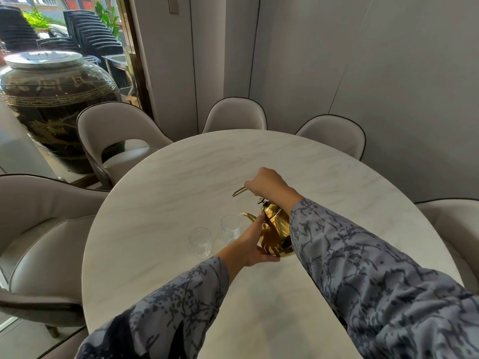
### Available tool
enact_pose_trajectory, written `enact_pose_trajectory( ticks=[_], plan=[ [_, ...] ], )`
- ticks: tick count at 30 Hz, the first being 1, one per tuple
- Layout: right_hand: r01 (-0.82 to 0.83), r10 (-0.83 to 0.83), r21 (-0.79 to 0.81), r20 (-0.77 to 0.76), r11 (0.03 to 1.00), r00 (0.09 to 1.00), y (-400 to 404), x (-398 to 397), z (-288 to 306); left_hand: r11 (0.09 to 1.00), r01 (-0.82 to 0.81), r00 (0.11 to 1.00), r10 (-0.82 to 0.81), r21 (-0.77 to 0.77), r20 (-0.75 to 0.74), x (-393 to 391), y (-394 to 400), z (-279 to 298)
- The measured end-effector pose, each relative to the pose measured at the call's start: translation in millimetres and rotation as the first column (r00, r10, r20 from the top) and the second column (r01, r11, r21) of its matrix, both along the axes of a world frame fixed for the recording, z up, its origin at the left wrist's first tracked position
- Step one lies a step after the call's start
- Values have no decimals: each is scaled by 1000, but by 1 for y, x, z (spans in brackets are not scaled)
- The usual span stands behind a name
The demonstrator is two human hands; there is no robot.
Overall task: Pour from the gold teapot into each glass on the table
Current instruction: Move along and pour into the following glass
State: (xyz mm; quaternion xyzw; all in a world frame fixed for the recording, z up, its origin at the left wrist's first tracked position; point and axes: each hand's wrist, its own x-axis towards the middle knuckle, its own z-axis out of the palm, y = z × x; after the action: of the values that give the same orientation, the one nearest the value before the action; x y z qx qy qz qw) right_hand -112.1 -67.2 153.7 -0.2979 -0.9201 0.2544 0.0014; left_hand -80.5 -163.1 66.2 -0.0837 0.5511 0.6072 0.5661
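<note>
Gold teapot [276, 226] tipped, spout over far glass [230, 228].

Tilted gold teapot [276, 229] over clear glasses [230, 229]

I see a round marble table [181, 177] ringed by pale chairs [234, 116], grey panelled walls [363, 60], and a big dark jar [55, 99] beside a sunlit window [64, 22].

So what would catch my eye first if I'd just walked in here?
The shiny gold metal teapot, held tilted in both hands over the round white marble table, spout at the rim of the farther clear glass tumbler. Then the huge dark glazed jar with gold patterns on the floor at far left.
</note>
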Motion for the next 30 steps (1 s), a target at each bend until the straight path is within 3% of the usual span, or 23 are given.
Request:
enact_pose_trajectory(
  ticks=[30],
  plan=[
    [-49,48,26,52,998,997,1,-8,-6,1000,-18,999,17,18,38,2,0,0]
  ],
)
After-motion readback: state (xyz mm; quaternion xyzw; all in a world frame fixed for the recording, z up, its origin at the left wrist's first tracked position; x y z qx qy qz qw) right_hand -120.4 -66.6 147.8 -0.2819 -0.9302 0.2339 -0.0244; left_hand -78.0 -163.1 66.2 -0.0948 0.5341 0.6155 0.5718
